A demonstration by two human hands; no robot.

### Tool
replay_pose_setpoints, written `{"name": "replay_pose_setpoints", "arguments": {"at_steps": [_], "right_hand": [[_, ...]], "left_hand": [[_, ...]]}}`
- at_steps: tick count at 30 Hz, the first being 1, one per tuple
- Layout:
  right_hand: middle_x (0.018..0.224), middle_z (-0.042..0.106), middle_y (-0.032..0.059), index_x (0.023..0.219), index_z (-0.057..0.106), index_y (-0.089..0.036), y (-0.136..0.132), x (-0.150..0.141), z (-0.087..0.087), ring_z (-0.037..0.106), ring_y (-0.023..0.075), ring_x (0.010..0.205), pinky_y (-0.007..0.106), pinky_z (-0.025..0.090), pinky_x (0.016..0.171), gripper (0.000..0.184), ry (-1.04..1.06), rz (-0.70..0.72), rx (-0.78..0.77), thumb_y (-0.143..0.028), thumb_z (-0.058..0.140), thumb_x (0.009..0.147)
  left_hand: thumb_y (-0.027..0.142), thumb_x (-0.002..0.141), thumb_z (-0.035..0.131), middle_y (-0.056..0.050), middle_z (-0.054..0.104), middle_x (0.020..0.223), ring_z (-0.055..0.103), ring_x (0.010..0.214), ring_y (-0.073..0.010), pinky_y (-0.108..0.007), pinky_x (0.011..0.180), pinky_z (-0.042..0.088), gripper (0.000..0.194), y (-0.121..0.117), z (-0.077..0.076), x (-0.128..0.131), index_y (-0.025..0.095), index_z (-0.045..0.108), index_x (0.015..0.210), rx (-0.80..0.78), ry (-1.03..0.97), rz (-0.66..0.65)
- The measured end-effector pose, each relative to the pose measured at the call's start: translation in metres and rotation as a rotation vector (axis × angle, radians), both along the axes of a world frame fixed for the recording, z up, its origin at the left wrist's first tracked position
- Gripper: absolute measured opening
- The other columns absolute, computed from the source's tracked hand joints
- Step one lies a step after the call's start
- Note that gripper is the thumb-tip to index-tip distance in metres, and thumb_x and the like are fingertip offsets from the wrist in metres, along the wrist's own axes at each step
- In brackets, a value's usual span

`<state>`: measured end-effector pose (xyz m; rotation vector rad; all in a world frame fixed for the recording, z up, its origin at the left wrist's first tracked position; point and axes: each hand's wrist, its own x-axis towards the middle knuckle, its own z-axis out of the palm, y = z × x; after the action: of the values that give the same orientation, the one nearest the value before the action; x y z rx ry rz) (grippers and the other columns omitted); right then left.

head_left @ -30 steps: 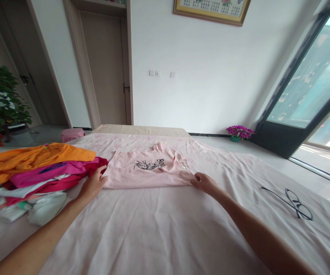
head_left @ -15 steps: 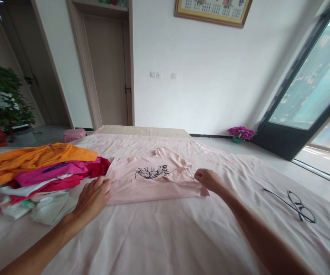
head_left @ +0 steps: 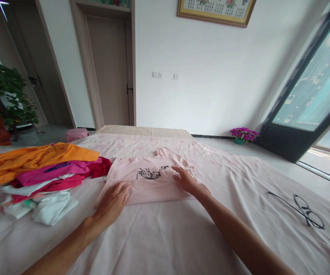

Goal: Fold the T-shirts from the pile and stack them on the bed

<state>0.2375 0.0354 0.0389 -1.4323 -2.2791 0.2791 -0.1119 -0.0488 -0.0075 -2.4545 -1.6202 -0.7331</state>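
Observation:
A pale pink T-shirt (head_left: 153, 191) with a black print lies on the bed, its near side folded over toward the middle. My left hand (head_left: 114, 196) rests flat on the folded strip at the hem end, fingers stretched out. Over the chest, near the collar, my right hand (head_left: 186, 179) lies with its fingers extended and partly covers the lettering. Neither hand grips the cloth. The collar and the near sleeve are partly hidden behind my right hand and wrist.
Left of the T-shirt is a pile of clothes (head_left: 47, 156), orange on top, with pink, red and white below. Black-framed glasses (head_left: 305, 210) lie on the pink bedsheet (head_left: 159, 240) at right. Beyond the bed are a pink stool (head_left: 77, 134) and potted purple flowers (head_left: 243, 133).
The near fold was laid down and both hands let go of its ends. My left hand has slid right onto the strip; my right hand has moved left from the collar onto the chest.

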Motion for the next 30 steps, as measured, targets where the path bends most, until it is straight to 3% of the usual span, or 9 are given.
{"name": "replay_pose_setpoints", "arguments": {"at_steps": [6, 11, 15, 18, 21, 23, 25, 30], "right_hand": [[0.159, 0.026, 0.0046, 0.153, 0.029, -0.025, -0.014, -0.003, -0.02, 0.021, 0.0215, 0.147, 0.044, 0.015, 0.119, 0.058, -0.343, 0.086, -0.015, -0.048, 0.027, 0.1], [0.161, 0.015, 0.0031, 0.155, 0.02, -0.023, -0.006, 0.011, -0.019, 0.012, 0.0211, 0.149, 0.047, 0.012, 0.119, 0.06, -0.484, -0.099, -0.065, -0.048, 0.02, 0.1], [0.161, 0.016, 0.0047, 0.155, 0.022, -0.021, -0.002, 0.014, -0.011, 0.016, 0.0223, 0.148, 0.048, 0.013, 0.119, 0.061, -0.518, -0.182, -0.112, -0.049, 0.017, 0.1], [0.16, 0.019, 0.0058, 0.154, 0.026, -0.021, -0.007, 0.0, -0.01, 0.018, 0.0231, 0.148, 0.048, 0.013, 0.119, 0.059, -0.477, -0.208, -0.07, -0.047, 0.023, 0.1], [0.16, 0.02, 0.0046, 0.154, 0.024, -0.024, -0.017, -0.023, -0.013, 0.017, 0.0223, 0.148, 0.047, 0.012, 0.119, 0.059, -0.379, -0.079, -0.02, -0.048, 0.024, 0.101], [0.16, 0.022, 0.0045, 0.155, 0.023, -0.024, -0.022, -0.034, -0.016, 0.019, 0.0221, 0.147, 0.045, 0.014, 0.119, 0.059, -0.328, 0.001, -0.035, -0.049, 0.022, 0.101], [0.16, 0.022, 0.004, 0.155, 0.023, -0.025, -0.023, -0.037, -0.019, 0.02, 0.0213, 0.147, 0.043, 0.015, 0.119, 0.059, -0.307, 0.037, -0.051, -0.049, 0.021, 0.101], [0.161, 0.018, 0.0035, 0.154, 0.024, -0.024, -0.011, -0.004, -0.024, 0.015, 0.0186, 0.148, 0.042, 0.011, 0.12, 0.058, -0.36, 0.079, -0.046, -0.047, 0.021, 0.102]], "left_hand": [[0.03, 0.094, 0.04, -0.011, 0.051, 0.14, 0.046, 0.13, -0.0277, -0.049, 0.11, 0.031, 0.042, -0.006, 0.005, 0.003, 0.025, 0.056, 0.133, -0.006, 0.152, 0.117], [0.043, 0.094, 0.04, -0.015, 0.034, 0.155, 0.029, 0.143, -0.0354, -0.06, 0.11, 0.022, 0.051, -0.014, 0.009, 0.002, 0.03, 0.045, 0.143, -0.208, 0.241, 0.337], [0.048, 0.093, 0.041, -0.016, 0.031, 0.156, 0.027, 0.144, -0.0357, -0.061, 0.109, 0.023, 0.054, -0.013, 0.019, -0.002, 0.03, 0.045, 0.144, -0.342, 0.223, 0.391], [0.041, 0.092, 0.044, -0.016, 0.041, 0.151, 0.031, 0.142, -0.0339, -0.055, 0.112, 0.023, 0.046, -0.004, 0.031, 0.007, 0.022, 0.058, 0.132, -0.294, 0.202, 0.328], [0.038, 0.095, 0.04, -0.014, 0.043, 0.15, 0.03, 0.143, -0.03, -0.048, 0.115, 0.024, 0.044, 0.009, 0.036, 0.03, 0.018, 0.059, 0.129, -0.194, 0.136, 0.13], [0.042, 0.096, 0.037, -0.014, 0.04, 0.152, 0.03, 0.143, -0.0287, -0.046, 0.115, 0.025, 0.05, 0.018, 0.031, 0.045, 0.018, 0.051, 0.137, -0.187, 0.099, 0.016], [0.047, 0.096, 0.036, -0.013, 0.038, 0.154, 0.029, 0.144, -0.0288, -0.047, 0.115, 0.024, 0.055, 0.026, 0.022, 0.054, 0.02, 0.044, 0.144, -0.201, 0.1, -0.017], [0.053, 0.096, 0.034, -0.01, 0.036, 0.155, 0.03, 0.143, -0.0278, -0.047, 0.115, 0.021, 0.057, 0.037, 0.004, 0.035, 0.027, 0.04, 0.146, -0.208, 0.146, 0.04]]}}
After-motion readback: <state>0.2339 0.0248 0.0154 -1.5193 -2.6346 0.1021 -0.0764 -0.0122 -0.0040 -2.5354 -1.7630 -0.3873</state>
